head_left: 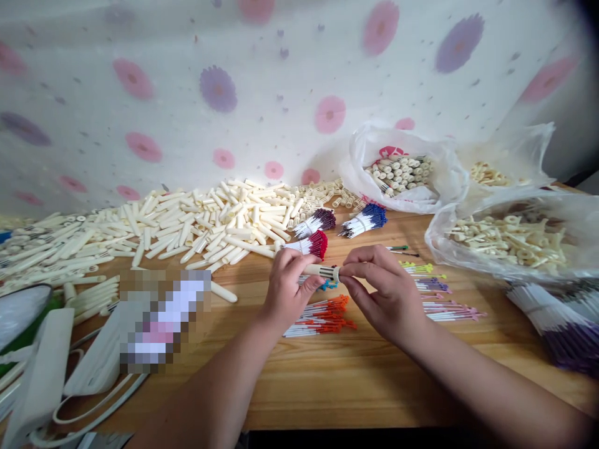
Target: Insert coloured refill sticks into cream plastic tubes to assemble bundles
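Note:
A cream multicolour pen barrel [322, 270] with dark slots lies level between my two hands, above the table. My left hand [286, 288] is closed round its left part, thumb underneath. At the slotted right end, my right hand [387, 292] pinches with thumb and forefinger; whether it also holds a small part there is hidden. Below the hands are orange-tipped refills [322, 317] in a loose row, with blue-tipped refills [330, 285] partly covered by the barrel. Right of my right hand lie yellow-tipped refills [421, 269], purple-tipped refills [430, 285] and pink-tipped refills [453, 311].
A wide heap of cream barrels [219, 218] covers the back left. Tied refill bundles, red [318, 244] and blue [369, 218], stand behind my hands. Plastic bags of pen parts [407, 171] fill the back right. A white power strip [44, 374] with cables lies front left.

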The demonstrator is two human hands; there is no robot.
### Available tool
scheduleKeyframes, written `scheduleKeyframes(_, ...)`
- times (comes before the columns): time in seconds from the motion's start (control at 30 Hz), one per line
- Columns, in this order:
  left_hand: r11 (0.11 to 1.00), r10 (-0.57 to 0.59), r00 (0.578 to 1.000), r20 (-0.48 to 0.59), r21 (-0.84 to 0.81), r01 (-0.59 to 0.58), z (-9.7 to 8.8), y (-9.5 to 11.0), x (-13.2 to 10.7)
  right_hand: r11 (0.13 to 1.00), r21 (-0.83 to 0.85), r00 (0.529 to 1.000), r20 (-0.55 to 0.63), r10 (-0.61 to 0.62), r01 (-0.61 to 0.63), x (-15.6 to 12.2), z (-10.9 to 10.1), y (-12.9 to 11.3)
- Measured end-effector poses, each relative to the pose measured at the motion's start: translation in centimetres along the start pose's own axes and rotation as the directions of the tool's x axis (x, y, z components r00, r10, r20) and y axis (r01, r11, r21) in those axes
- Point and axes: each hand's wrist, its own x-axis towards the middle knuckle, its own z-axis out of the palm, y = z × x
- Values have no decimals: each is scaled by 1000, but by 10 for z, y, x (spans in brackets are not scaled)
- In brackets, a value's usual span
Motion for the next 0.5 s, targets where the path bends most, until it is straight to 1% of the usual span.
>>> scheduleKeyframes(0.1,997,21,998,-56,79,-17,0,1,0,993,59,994,-16,108,-107,-1,4,0)
scheduleKeyframes(0.2,985,44,994,-104,168,-26,-1,1,1,961,131,968,-32,250,-244,-2,8,0)
scheduleKeyframes(0.3,966,60,989,-134,258,-24,-3,1,2,911,244,939,0,344,-334,-4,13,-1)
scheduleKeyframes(0.43,958,66,989,-129,285,-27,-5,-2,3,846,357,911,40,411,-397,-8,17,-3)
scheduleKeyframes(0.5,969,28,993,-119,246,2,-6,-5,4,855,353,916,15,402,-381,-3,14,6)
